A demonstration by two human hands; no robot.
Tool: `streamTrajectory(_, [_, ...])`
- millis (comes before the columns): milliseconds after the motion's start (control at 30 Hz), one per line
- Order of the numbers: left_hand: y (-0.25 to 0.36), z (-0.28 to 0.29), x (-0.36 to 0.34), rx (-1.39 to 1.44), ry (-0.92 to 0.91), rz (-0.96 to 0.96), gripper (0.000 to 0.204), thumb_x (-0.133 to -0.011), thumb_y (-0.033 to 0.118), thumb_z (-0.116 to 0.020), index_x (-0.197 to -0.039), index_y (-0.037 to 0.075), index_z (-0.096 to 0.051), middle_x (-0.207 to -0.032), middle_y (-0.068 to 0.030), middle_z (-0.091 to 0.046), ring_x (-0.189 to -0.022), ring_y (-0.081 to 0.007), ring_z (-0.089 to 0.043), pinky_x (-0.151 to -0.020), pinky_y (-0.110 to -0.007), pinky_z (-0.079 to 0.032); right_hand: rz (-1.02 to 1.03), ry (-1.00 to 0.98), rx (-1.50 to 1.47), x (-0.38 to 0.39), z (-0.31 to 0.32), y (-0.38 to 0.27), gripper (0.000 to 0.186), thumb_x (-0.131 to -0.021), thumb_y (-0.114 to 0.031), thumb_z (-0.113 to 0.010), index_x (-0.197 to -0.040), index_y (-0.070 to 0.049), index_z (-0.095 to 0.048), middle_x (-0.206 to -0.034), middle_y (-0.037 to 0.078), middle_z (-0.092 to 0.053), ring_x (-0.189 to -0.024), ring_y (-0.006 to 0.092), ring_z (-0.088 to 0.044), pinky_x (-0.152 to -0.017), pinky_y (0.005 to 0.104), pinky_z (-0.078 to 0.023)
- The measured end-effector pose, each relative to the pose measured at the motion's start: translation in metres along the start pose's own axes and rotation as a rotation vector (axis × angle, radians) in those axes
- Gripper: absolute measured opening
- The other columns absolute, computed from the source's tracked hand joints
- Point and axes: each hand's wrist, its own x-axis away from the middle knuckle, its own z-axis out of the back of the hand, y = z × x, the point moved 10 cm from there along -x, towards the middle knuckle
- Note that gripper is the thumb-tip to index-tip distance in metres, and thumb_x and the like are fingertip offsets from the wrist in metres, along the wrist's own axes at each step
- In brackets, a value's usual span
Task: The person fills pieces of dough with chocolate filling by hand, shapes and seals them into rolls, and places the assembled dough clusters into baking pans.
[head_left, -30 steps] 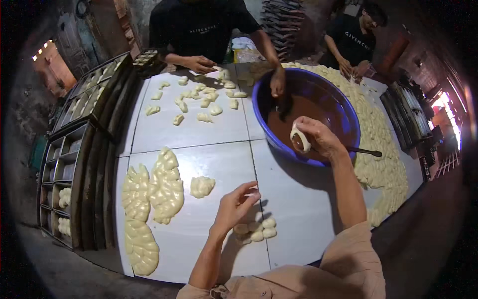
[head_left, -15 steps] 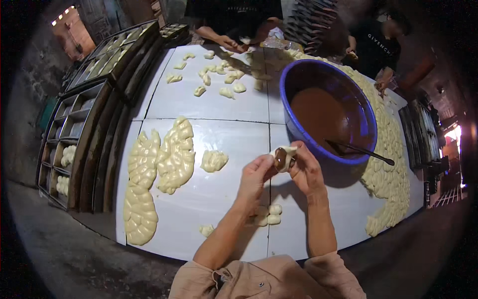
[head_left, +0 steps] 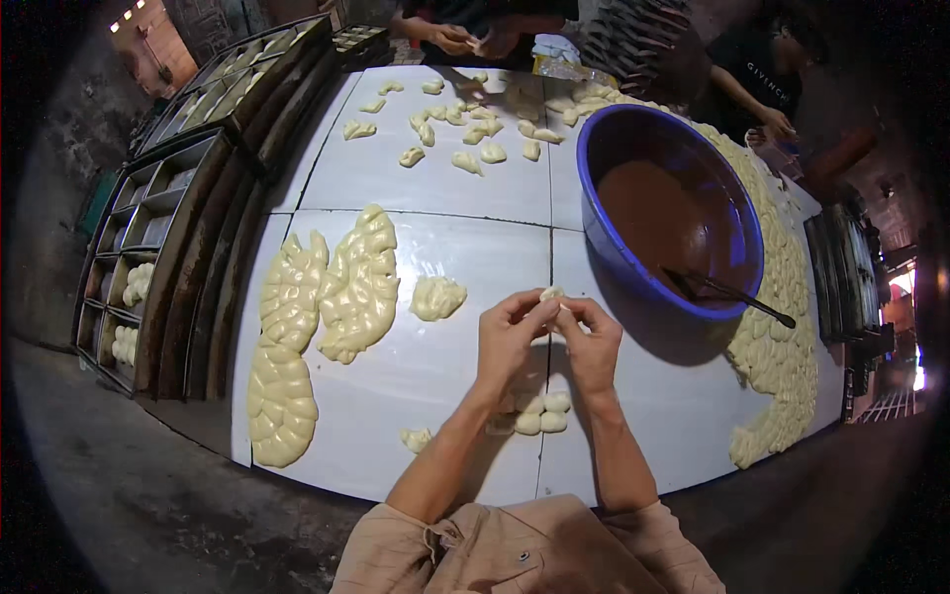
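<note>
Holding a small piece of dough [head_left: 552,293] between their fingertips, the left hand [head_left: 510,332] and right hand [head_left: 591,346] meet over the white table [head_left: 396,408]. Thumbs and forefingers are closed on it, the other fingers curled in; most of it is covered, so whether anything is inside cannot be told.

At 6 o'clock from it, between the forearms, a cluster of rounded dough balls [head_left: 541,414] looks already shaped. The held piece has not joined them. Much seems left: a loose dough lump [head_left: 436,298] at 9 o'clock, the broad dough slabs [head_left: 358,287] beyond it, and scattered dough pieces [head_left: 465,161] at 11 o'clock.

Both forearms rise from 6 o'clock and lean together, wrists bent inward, hands nearly mirrored.

At 2 o'clock stands a blue bowl [head_left: 616,233] of brown paste [head_left: 658,213], a dark-handled utensil [head_left: 747,295] resting over its rim. A long dough bed [head_left: 777,346] curves past at 3 o'clock; divided trays [head_left: 158,210] are stacked toward 10 o'clock.
</note>
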Motion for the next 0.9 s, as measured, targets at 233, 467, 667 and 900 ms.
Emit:
streamTrajectory(233, [0.0, 0.01, -0.01, -0.104, -0.127, 0.22, 0.037, -0.094, 0.025, -0.07, -0.12, 0.0, -0.065, -0.107, -0.0091, -0.069, -0.096, -0.0161, -0.068, -0.075, -0.028, -0.058, -0.055, -0.439, -0.16, 0.018, -0.013, -0.013, 0.042, -0.09, -0.009, -0.069, -0.131, -0.007, -0.065, -0.122, 0.012, -0.066, -0.104, 0.018, -0.063, -0.088, 0.0313, -0.053])
streamTrajectory(467, [0.014, -0.013, 0.016, -0.118, -0.179, 0.078, 0.03, -0.094, 0.015, -0.068, -0.12, 0.001, -0.066, -0.109, -0.0098, -0.069, -0.097, -0.0168, -0.068, -0.077, -0.031, -0.061, 0.204, -0.211, -0.053, 0.015, 0.008, -0.014, 0.021, -0.092, -0.006, -0.069, -0.113, -0.002, -0.07, -0.129, 0.012, -0.059, -0.112, 0.0205, -0.06, -0.092, 0.035, -0.051])
streamTrajectory(667, [-0.003, -0.012, 0.018, -0.101, -0.241, 0.023, 0.023, -0.097, 0.011, -0.062, -0.116, -0.001, -0.068, -0.106, -0.0093, -0.07, -0.097, -0.0168, -0.068, -0.075, -0.03, -0.062, 0.134, 0.11, -0.346, 0.028, 0.012, 0.005, 0.022, -0.097, -0.012, -0.066, -0.117, -0.005, -0.06, -0.107, 0.009, -0.061, -0.097, 0.0187, -0.061, -0.087, 0.0363, -0.051])
streamTrajectory(900, [0.0, -0.027, 0.041, -0.309, -0.269, -0.052, 0.03, -0.094, 0.016, -0.071, -0.119, 0.001, -0.07, -0.094, -0.0033, -0.072, -0.078, -0.007, -0.063, -0.069, -0.023, -0.052, 0.173, 0.115, 0.109, 0.03, 0.027, -0.002, 0.032, -0.098, -0.027, -0.067, -0.079, -0.001, -0.061, -0.067, 0.005, -0.059, -0.06, 0.0163, -0.056, -0.057, 0.03, -0.046])
